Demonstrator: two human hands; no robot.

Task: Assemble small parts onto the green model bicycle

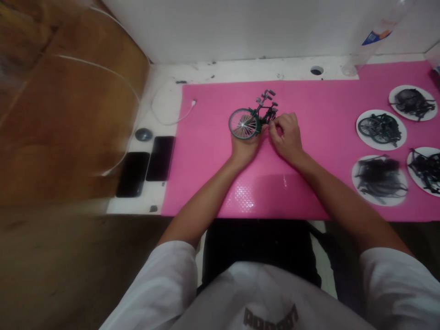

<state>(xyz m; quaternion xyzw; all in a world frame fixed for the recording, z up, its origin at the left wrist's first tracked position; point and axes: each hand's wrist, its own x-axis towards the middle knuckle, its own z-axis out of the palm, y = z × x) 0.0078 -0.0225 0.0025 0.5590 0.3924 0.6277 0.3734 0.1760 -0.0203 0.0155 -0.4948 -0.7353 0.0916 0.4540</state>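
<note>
Right fingers (284,121) curl beside the model bicycle (256,121).

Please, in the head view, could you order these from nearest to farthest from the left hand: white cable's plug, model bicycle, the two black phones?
1. Model bicycle, right at the left hand.
2. White plug, on the pink mat, leftward and farther back.
3. Right black phone, by the mat's left edge.
4. Left black phone, farther left.
</note>
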